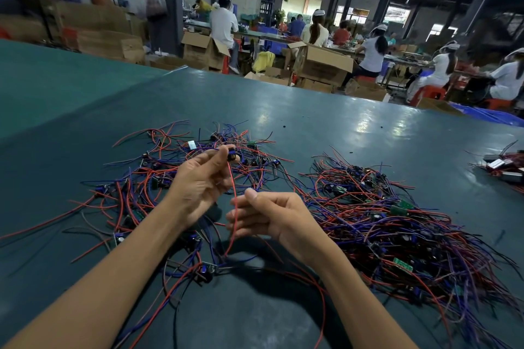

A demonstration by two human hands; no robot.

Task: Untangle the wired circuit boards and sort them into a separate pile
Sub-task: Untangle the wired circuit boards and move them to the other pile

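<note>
- Toward the near edge of the table (340, 127), the red wire (234, 224) runs down into loose strands. Its lower end should be watched for snags.
- The right hand (279, 218) is closed in a pinch on that wire, thumb on top. It is best slid along the wire rather than tugged.
- The left hand (198, 181), just beyond and apart from it, is pinched on a small board (232, 153), which is held raised over the tangle (136, 187).
- The board should be lifted steadily so that crossing wires slip off, and gently, since the joints are probably fragile.
- Once freed, it is to be laid on the pile (397, 221) toward the right edge.
</note>
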